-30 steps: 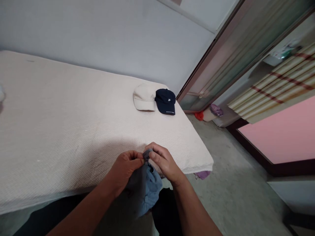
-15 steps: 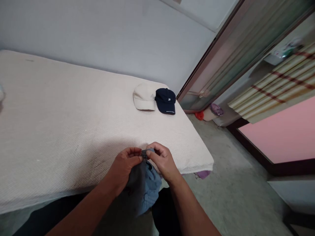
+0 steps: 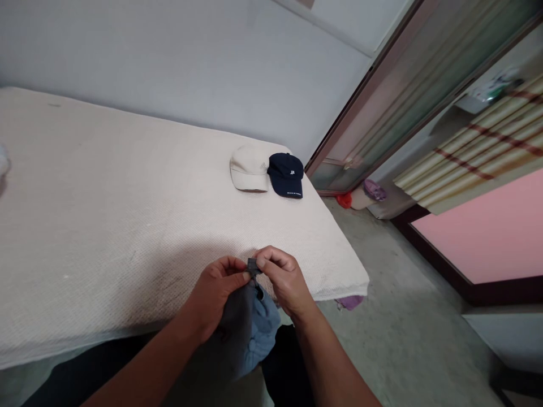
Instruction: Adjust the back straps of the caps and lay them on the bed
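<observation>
While the left hand [image 3: 214, 291] and right hand [image 3: 289, 281] pinched the grey strap [image 3: 253, 265] at their fingertips, the blue cap [image 3: 265, 328] hung just below that grip. Beyond it lay the beige cap [image 3: 248, 169] and navy cap [image 3: 286, 175]. The strap (a narrow hold) could slip free if either pinch loosened or pulled crookedly.

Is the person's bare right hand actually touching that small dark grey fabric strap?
Touching. The head view shows the right hand pinching the strap at its right end, with the thumb over it.
</observation>
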Demonstrator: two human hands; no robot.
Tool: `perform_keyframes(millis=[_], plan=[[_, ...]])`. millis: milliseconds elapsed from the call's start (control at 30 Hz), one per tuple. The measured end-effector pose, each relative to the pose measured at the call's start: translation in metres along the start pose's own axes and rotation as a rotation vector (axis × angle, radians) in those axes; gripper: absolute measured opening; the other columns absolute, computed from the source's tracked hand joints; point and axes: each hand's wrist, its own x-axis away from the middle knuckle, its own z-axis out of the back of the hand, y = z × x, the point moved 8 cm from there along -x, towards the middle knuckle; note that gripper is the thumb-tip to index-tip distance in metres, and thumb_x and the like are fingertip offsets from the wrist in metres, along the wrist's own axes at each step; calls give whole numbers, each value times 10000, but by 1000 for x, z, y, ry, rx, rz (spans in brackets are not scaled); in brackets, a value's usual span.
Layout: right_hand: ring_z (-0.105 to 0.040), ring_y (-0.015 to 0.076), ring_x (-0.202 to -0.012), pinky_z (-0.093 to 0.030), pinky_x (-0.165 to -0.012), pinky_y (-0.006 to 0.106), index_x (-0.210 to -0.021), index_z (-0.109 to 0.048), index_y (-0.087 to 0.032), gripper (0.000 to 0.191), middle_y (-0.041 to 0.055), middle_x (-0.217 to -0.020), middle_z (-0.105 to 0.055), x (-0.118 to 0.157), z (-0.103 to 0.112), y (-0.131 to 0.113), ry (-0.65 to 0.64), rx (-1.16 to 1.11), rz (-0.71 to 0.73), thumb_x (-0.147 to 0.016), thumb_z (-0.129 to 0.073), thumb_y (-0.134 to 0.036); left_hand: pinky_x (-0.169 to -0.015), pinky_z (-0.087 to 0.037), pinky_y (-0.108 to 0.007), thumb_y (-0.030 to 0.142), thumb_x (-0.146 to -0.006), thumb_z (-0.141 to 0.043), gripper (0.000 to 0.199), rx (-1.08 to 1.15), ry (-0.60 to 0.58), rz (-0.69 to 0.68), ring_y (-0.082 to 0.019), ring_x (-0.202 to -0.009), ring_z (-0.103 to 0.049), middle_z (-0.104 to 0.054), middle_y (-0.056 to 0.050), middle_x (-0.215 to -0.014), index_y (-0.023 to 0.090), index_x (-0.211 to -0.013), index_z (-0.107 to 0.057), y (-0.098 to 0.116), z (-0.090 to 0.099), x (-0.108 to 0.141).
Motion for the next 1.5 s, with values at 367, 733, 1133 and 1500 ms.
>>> perform_keyframes(millis=[367,733,1133,1500], plan=[[-532,148,-731,-422,-687,286,-632,-597,-179,88,29,-777,-600,0,1,1,-36,-45,13,-707,-623,-218,-538,-360,-221,273,-611,-737,237,-184,67,-105,-97,-557,-494,-596,33,-667,181,-689,-533,10,3,1],[-520,128,-684,-411,-662,271,-664,-582,-178,114,8,-737,-587,3,-3,2,-155,-13,-22,-762,-615,-226,-524,-348,-218,317,-620,-745,218,-201,54,-66,-97,-532,-489,-594,29,-600,162,-681,-604,10,6,0],[-512,128,-673,-393,-646,265,-664,-581,-174,152,7,-691,-558,3,-3,-9,-192,277,82,-803,-586,-237,-513,-347,-225,265,-667,-704,134,-131,-3,56,-91,-491,-478,-588,30,-560,159,-659,-622,-3,7,-1],[-491,113,-660,-372,-611,243,-668,-572,-166,141,-2,-697,-533,4,-7,-14,-189,367,141,-797,-594,-220,-535,-355,-241,251,-669,-681,124,-123,-12,78,-106,-522,-484,-579,20,-581,152,-686,-608,-7,7,-2]])
